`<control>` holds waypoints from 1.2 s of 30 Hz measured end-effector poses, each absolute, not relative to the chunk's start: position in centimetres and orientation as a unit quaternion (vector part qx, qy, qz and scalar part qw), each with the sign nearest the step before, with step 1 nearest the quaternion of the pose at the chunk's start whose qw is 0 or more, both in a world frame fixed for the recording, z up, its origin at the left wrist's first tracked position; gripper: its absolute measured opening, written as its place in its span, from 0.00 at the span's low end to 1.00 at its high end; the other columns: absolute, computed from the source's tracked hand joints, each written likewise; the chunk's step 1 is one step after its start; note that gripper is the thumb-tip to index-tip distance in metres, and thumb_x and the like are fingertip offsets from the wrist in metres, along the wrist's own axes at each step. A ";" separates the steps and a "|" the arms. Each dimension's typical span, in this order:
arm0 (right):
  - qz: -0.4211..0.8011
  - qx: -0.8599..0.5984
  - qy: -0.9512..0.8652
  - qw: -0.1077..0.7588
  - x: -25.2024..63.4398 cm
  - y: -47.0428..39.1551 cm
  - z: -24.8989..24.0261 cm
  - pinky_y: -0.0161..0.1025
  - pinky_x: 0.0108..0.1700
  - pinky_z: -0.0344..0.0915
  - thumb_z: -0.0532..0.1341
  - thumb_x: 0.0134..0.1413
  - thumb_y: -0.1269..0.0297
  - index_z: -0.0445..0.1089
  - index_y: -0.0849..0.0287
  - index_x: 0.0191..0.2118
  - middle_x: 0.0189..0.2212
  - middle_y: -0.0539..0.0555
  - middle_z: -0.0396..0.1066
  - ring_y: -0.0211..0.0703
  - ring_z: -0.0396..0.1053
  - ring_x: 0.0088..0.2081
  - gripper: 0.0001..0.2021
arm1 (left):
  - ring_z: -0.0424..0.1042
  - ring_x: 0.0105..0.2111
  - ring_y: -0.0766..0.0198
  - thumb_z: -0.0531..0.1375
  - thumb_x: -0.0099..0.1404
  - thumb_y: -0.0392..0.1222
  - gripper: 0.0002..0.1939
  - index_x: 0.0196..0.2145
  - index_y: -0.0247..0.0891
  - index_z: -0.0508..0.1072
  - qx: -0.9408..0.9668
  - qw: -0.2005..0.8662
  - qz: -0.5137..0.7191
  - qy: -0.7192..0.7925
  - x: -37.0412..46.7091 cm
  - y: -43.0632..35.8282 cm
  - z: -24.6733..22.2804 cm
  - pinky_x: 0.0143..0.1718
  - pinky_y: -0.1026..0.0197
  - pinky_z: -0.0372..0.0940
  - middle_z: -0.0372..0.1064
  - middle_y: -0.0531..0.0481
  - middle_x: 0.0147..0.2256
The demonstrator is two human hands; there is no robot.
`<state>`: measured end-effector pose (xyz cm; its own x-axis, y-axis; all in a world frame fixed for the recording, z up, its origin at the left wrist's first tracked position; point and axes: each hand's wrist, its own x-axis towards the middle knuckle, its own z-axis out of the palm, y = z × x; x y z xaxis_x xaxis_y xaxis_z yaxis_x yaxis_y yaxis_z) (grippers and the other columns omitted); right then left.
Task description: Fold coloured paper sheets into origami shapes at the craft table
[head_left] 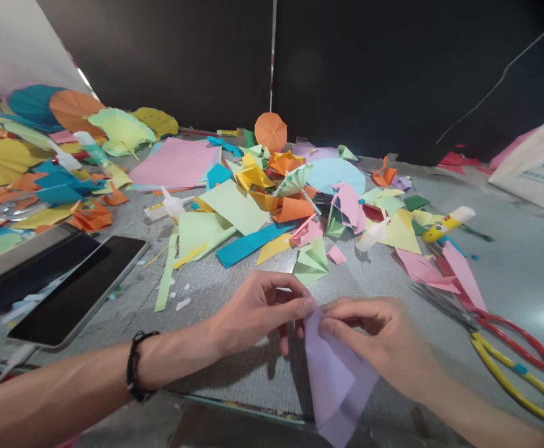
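Note:
A folded sheet of lilac paper (330, 370) hangs between my hands over the near edge of the table, its lower tip reaching below that edge. My left hand (267, 311) pinches the upper corner between thumb and index finger, the other fingers loosely curled. Close beside it, my right hand (375, 333) is closed on the upper right side of the same paper, thumb on the facing side. A folded light green paper piece (312, 261) lies just beyond my fingertips. Scissors (475, 323) with red and yellow handles rest to the right of my right hand.
Coloured paper scraps (234, 205) cover the table's middle. A yellow glue stick (449, 224) and a white glue bottle (372, 235) lie among them. At left is a smartphone (80, 289) with a cable. Paper fans (122, 132) stand at the back left, before a dark wall (370, 68).

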<state>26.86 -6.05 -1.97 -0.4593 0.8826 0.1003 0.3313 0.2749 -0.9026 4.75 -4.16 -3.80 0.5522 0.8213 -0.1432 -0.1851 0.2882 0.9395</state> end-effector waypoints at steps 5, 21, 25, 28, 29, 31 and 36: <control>0.408 -0.424 -0.727 0.354 26.6 -6.7 -2.5 0.38 0.33 0.81 0.66 0.63 0.65 0.81 0.48 0.35 0.32 0.50 0.82 0.48 0.83 0.37 0.06 | 0.70 0.21 0.70 0.72 0.62 0.48 0.16 0.32 0.31 0.78 0.495 0.716 0.361 0.337 4.7 -4.1 -3.9 0.19 0.70 0.70 0.72 0.51 0.25; 0.507 -0.451 -0.688 0.255 26.6 -5.8 -1.4 0.31 0.24 0.67 0.65 0.64 0.56 0.80 0.57 0.31 0.24 0.49 0.78 0.36 0.72 0.24 0.13 | 0.73 0.24 0.69 0.72 0.63 0.43 0.12 0.32 0.30 0.80 0.503 0.702 0.395 0.314 4.8 -4.2 -4.1 0.22 0.69 0.73 0.72 0.49 0.28; 0.323 -0.475 -0.763 0.296 27.2 -6.6 -0.8 0.30 0.25 0.68 0.64 0.66 0.63 0.80 0.55 0.33 0.25 0.47 0.80 0.35 0.74 0.23 0.10 | 0.72 0.22 0.69 0.71 0.64 0.45 0.12 0.34 0.32 0.78 0.512 0.671 0.412 0.342 4.6 -4.3 -3.9 0.19 0.70 0.72 0.70 0.52 0.25; 0.008 -0.436 -0.816 0.381 28.0 -7.4 0.1 0.32 0.34 0.73 0.65 0.66 0.71 0.79 0.56 0.39 0.31 0.47 0.84 0.36 0.78 0.26 0.05 | 0.69 0.18 0.70 0.71 0.64 0.47 0.15 0.32 0.32 0.76 0.501 0.681 0.412 0.341 4.5 -4.4 -3.6 0.15 0.71 0.68 0.68 0.54 0.21; -0.082 -0.408 -0.830 0.370 28.2 -7.6 0.4 0.34 0.39 0.74 0.65 0.66 0.73 0.79 0.57 0.42 0.34 0.50 0.85 0.38 0.81 0.30 0.05 | 0.71 0.18 0.69 0.72 0.64 0.48 0.15 0.32 0.32 0.76 0.490 0.701 0.403 0.326 4.5 -4.5 -3.5 0.15 0.71 0.68 0.69 0.53 0.22; -0.202 -0.334 -0.866 0.312 28.3 -8.0 0.7 0.38 0.46 0.74 0.61 0.69 0.75 0.78 0.63 0.46 0.41 0.57 0.85 0.44 0.84 0.37 0.08 | 0.74 0.21 0.66 0.73 0.62 0.47 0.15 0.35 0.32 0.78 0.467 0.741 0.384 0.290 4.5 -4.6 -3.4 0.16 0.69 0.71 0.74 0.49 0.27; -0.299 -0.269 -0.897 0.184 26.8 -9.2 -0.3 0.46 0.47 0.73 0.46 0.71 0.80 0.74 0.75 0.52 0.51 0.68 0.80 0.53 0.83 0.47 0.20 | 0.78 0.24 0.65 0.72 0.63 0.48 0.16 0.35 0.30 0.78 0.462 0.765 0.364 0.264 4.7 -4.8 -3.5 0.18 0.69 0.72 0.78 0.45 0.32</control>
